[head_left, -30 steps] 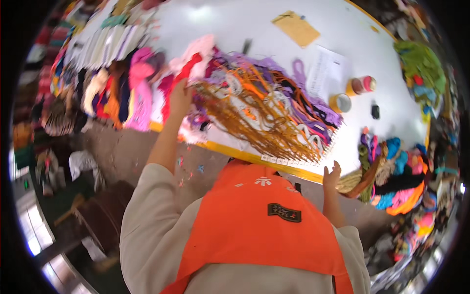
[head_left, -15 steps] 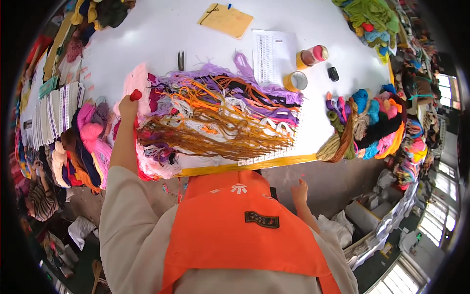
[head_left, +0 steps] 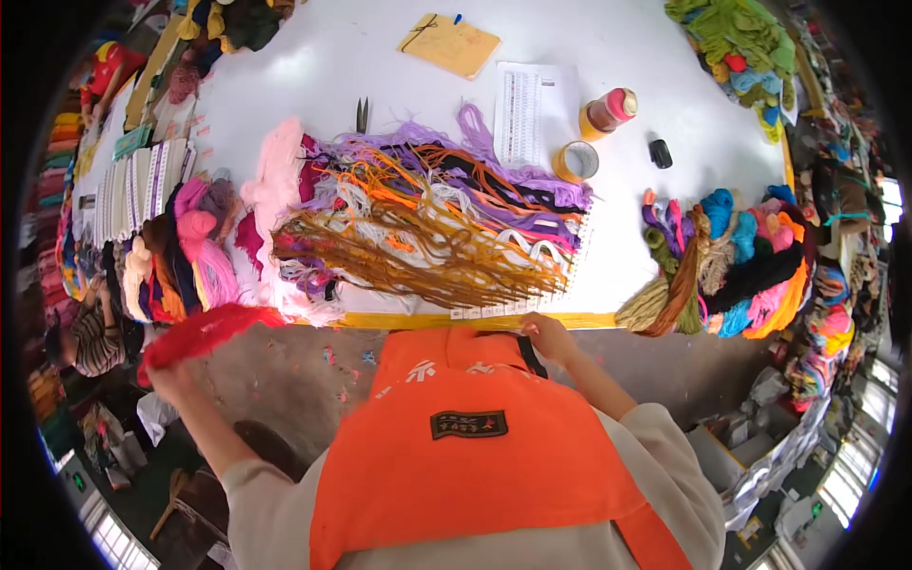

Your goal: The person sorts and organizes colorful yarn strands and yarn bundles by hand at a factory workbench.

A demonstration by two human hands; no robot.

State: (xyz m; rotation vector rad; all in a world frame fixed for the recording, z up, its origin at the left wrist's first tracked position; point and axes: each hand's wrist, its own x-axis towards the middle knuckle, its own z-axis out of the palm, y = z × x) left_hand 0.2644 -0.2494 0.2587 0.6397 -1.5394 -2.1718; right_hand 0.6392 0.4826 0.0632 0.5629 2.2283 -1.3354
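Note:
A bundle of red yarn (head_left: 204,337) hangs from my left hand (head_left: 169,378), which is closed around it off the table's left front corner. Its free end trails toward the corner. My right hand (head_left: 545,334) is at the yellow front edge of the table, its fingers drawn together beside a row of white card tabs (head_left: 484,309); whether anything is between them is too small to see. Many cut yarn strands (head_left: 408,242) in brown, orange, white and purple spread over the table before me. Pale pink yarn (head_left: 275,166) lies along their left side.
Scissors (head_left: 362,116), a printed sheet (head_left: 532,109), a tape roll (head_left: 577,161), a thread cone (head_left: 610,109), a black object (head_left: 660,153) and a tan envelope (head_left: 451,46) lie farther back. Colourful skeins (head_left: 731,256) hang over the front edge at right. Another person in stripes (head_left: 97,332) is at far left.
My left hand has pulled the red yarn off the table, toward me and to the left. My right hand has risen from my side to the table's front edge.

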